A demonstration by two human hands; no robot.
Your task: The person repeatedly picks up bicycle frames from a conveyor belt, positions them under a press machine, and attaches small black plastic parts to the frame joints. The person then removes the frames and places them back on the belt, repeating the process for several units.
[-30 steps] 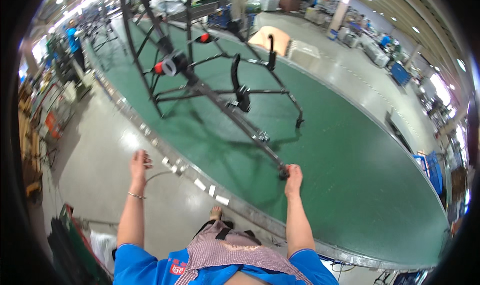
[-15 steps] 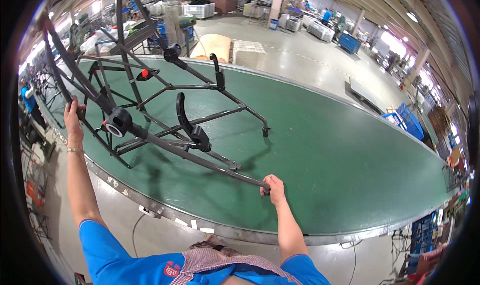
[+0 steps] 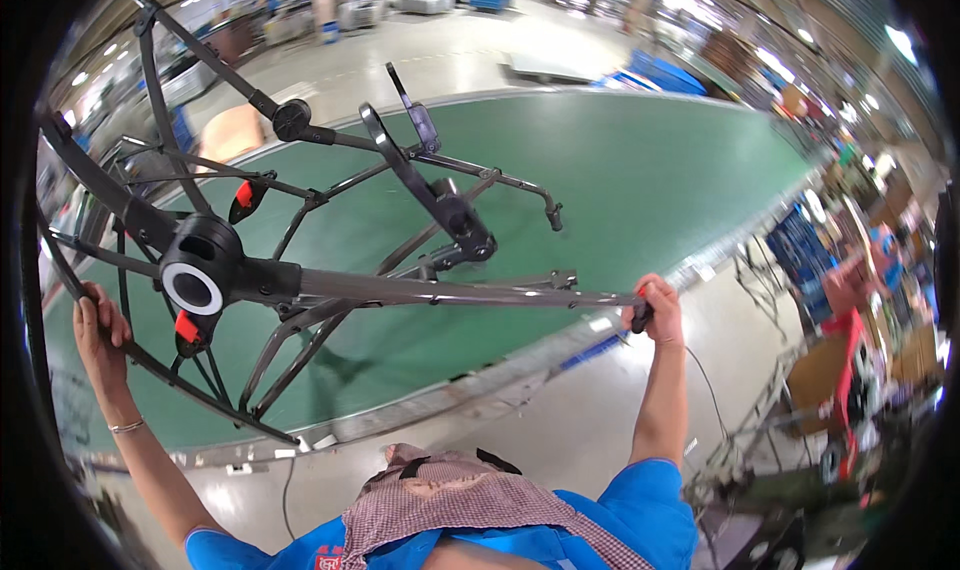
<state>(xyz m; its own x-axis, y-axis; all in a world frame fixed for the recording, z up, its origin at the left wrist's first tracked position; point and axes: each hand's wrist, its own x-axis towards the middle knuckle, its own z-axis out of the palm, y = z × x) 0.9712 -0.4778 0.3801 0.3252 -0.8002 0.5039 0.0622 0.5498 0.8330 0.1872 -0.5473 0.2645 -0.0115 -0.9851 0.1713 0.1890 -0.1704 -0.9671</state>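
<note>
Left hand (image 3: pixel 101 330) grasps a curved tube (image 3: pixel 180 381) of the black frame (image 3: pixel 215 242); right hand (image 3: pixel 660 310) clenches its long bar's (image 3: pixel 450 294) end, green bench (image 3: pixel 620 160) beneath.

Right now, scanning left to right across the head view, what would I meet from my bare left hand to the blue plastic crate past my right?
Your bare left hand → black round hub with a white ring → black disc-shaped joint → nearer curved black bar → your bare right hand → blue plastic crate.
</note>
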